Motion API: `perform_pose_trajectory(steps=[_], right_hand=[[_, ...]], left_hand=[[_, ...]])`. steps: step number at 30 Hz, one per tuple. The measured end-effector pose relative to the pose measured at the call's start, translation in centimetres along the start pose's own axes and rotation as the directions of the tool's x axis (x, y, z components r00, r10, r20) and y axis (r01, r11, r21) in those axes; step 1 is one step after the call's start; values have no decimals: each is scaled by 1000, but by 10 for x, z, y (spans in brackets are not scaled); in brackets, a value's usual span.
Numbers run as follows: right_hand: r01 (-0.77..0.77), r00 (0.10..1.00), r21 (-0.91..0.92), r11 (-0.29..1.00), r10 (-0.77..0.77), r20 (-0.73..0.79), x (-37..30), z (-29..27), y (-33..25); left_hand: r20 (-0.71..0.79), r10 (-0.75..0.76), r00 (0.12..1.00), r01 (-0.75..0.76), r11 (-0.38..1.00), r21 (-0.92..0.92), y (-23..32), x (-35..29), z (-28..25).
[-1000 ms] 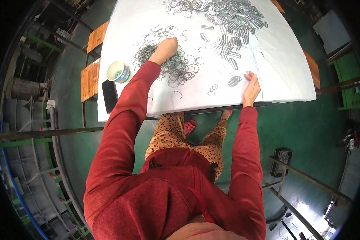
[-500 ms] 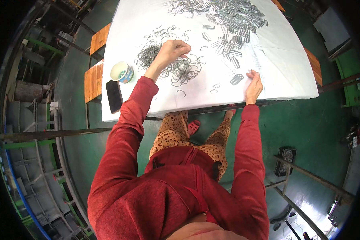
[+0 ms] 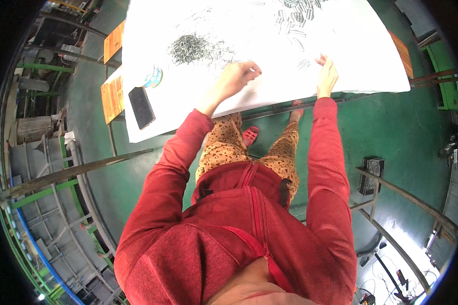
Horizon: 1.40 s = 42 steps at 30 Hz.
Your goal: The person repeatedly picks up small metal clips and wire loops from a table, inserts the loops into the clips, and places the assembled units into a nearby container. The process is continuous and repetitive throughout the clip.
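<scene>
My left hand (image 3: pixel 237 79) hovers over the near part of the white-covered table (image 3: pixel 180 104), its thumb and fingertips drawn together. Whatever they may pinch is too small to make out. To its upper left lies a tangled heap of thin dark curved pieces (image 3: pixel 190 49), like small open rings. My right hand (image 3: pixel 327 76) is at the near right part of the table, fingertips closed in a pinch, their content unclear. Just left of it rests a small group of flat grey striped pieces (image 3: pixel 304 64), washed out by glare. More such striped pieces (image 3: pixel 301 12) lie heaped at the far side.
A black phone (image 3: pixel 141 108) lies at the table's left edge, beside a blue and white tub (image 3: pixel 153 77). Wooden stools (image 3: pixel 112 96) stand along the left side, with another wooden seat (image 3: pixel 401 53) on the right. Metal rails (image 3: pixel 81 170) cross behind me on both sides.
My left hand has come away from the ring heap, toward me and to the right. My right hand stays by the small striped group. The view has shifted and the table looks brighter.
</scene>
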State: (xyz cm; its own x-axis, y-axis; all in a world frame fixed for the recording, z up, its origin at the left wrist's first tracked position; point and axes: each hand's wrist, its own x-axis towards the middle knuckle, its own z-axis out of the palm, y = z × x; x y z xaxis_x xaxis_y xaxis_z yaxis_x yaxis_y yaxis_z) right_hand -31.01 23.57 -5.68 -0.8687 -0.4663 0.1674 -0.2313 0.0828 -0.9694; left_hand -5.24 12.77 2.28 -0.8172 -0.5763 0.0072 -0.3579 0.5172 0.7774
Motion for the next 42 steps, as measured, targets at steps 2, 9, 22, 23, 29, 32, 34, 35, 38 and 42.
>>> perform_pose_trajectory(steps=[2,9,22,23,29,32,34,35,38,42], right_hand=[[15,1000,-24,1000,-15,3,1,-1,9],[-49,999,12,999,49,1,-6,-2,-2],[-42,999,100,994,45,-19,-5,-2,-1],[-46,999,104,993,48,-17,-5,-1,0],[-3,1000,31,1000,4,-7,-4,-2,-7],[69,998,-93,993,-69,2,-8,-4,-10],[137,990,-209,968,-129,50,-20,-9,-15],[172,984,-264,949,-157,79,-25,-11,-17],[419,891,-345,840,-307,335,-47,-10,-25],[651,734,-476,591,-329,594,-39,-8,-19]], left_hand=[[-42,91,995,-84,984,154,-7,5,21],[-155,196,968,-145,947,288,-6,21,41],[-164,198,966,-42,751,659,-97,101,-66],[-141,196,971,-53,743,667,-96,102,-64],[-284,139,949,72,779,622,-100,95,-65],[-457,162,875,95,868,488,-87,78,-72],[-555,-33,831,194,953,232,-51,54,-74],[-546,-107,831,182,980,85,-37,42,-70],[-423,-299,855,133,916,-377,-22,-6,-52],[-174,-283,943,50,639,-767,-6,-45,-22]])
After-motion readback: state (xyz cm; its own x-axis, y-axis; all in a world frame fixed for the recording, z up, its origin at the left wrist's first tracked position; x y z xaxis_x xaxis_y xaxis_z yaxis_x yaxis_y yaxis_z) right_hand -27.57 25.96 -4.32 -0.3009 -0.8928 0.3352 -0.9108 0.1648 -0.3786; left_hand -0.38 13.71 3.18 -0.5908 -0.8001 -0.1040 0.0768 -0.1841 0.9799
